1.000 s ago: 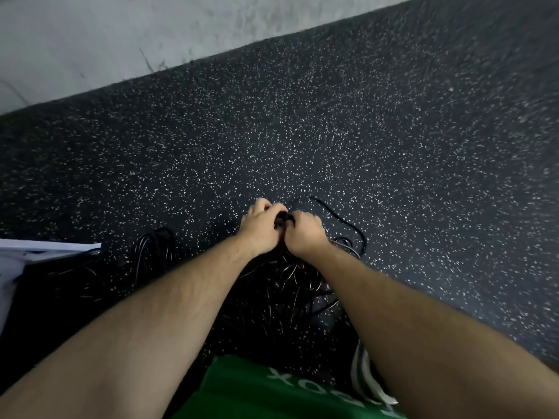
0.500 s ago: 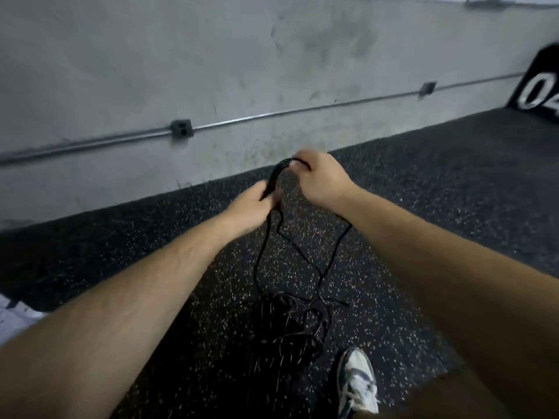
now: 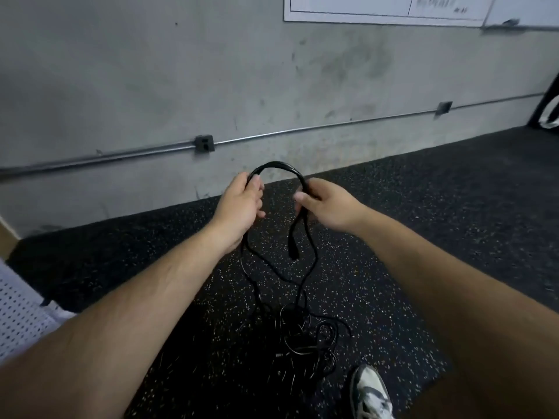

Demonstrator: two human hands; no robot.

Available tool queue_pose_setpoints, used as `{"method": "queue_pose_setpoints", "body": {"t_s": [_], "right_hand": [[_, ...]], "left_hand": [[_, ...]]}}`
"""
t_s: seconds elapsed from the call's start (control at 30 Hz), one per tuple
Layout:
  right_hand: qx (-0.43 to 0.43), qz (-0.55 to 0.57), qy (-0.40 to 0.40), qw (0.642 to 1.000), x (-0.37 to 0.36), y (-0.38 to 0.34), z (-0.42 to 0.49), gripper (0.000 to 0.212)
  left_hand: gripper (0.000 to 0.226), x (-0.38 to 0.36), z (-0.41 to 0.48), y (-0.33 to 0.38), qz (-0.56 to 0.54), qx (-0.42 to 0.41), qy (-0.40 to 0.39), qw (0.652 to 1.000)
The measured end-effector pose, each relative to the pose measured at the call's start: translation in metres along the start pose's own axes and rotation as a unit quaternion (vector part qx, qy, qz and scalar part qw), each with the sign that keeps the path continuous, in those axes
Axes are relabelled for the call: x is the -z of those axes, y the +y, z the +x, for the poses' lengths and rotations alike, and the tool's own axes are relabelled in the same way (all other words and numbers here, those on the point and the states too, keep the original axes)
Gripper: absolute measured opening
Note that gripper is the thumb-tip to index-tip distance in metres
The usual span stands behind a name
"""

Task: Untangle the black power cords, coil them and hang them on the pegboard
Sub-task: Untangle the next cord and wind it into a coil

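Head view, change: a second ago both hands were knuckle to knuckle down in the pile. Now they are raised and apart, with a thick black power cord (image 3: 281, 166) arched between them.
Grip, left: the left hand (image 3: 239, 204) has its fingers curled round one leg of the arch.
Grip, right: the right hand (image 3: 326, 207) clamps the other leg, and a black plug end (image 3: 294, 252) dangles just below.
Rest of the cords: a knotted black tangle (image 3: 302, 340) lies on the black speckled rubber floor (image 3: 453, 222), with strands running up to both hands.
Meaning: I'd say one cord is being teased out — nothing is coiled yet.
Room: a grey concrete wall (image 3: 151, 71) stands ahead, a white-and-grey shoe (image 3: 370, 391) is near the tangle, and a white perforated sheet (image 3: 18, 316) sits at the left edge — there is open floor to the right.
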State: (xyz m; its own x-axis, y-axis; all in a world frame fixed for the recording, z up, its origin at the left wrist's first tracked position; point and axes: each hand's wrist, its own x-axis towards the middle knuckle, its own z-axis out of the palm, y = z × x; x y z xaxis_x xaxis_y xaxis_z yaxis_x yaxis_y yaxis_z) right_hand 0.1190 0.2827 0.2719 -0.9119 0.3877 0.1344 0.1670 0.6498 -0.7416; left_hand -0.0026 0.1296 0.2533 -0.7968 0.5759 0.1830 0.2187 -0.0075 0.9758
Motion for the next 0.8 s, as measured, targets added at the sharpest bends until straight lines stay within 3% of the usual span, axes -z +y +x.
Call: {"method": "queue_pose_setpoints", "body": {"t_s": [0.1,0.3,0.43,0.6,0.7,0.8], "right_hand": [[-0.021,0.053,-0.031,0.998,-0.012,0.004,0.005,0.013],[-0.057,-0.009,-0.137,0.989,-0.025,0.017,0.006,0.031],[-0.053,0.076,-0.03,0.995,-0.009,0.009,0.01,0.031],[-0.054,0.208,0.042,0.976,0.0,-0.003,0.01,0.029],[-0.021,0.311,0.106,0.944,0.01,-0.021,0.011,0.026],[0.016,0.428,0.156,0.89,0.024,-0.046,0.01,0.027]], "left_hand": [[0.021,0.002,0.006,0.008,-0.049,-0.012,0.03,0.998],[0.023,0.005,0.019,0.013,-0.136,-0.015,0.042,0.99],[0.023,0.01,0.022,0.008,-0.07,0.005,0.039,0.997],[0.02,0.016,0.021,0.0,0.039,0.012,-0.006,0.999],[0.017,0.018,0.018,-0.009,0.064,0.031,-0.088,0.994],[0.028,0.012,0.007,-0.039,0.218,0.072,-0.197,0.953]]}}
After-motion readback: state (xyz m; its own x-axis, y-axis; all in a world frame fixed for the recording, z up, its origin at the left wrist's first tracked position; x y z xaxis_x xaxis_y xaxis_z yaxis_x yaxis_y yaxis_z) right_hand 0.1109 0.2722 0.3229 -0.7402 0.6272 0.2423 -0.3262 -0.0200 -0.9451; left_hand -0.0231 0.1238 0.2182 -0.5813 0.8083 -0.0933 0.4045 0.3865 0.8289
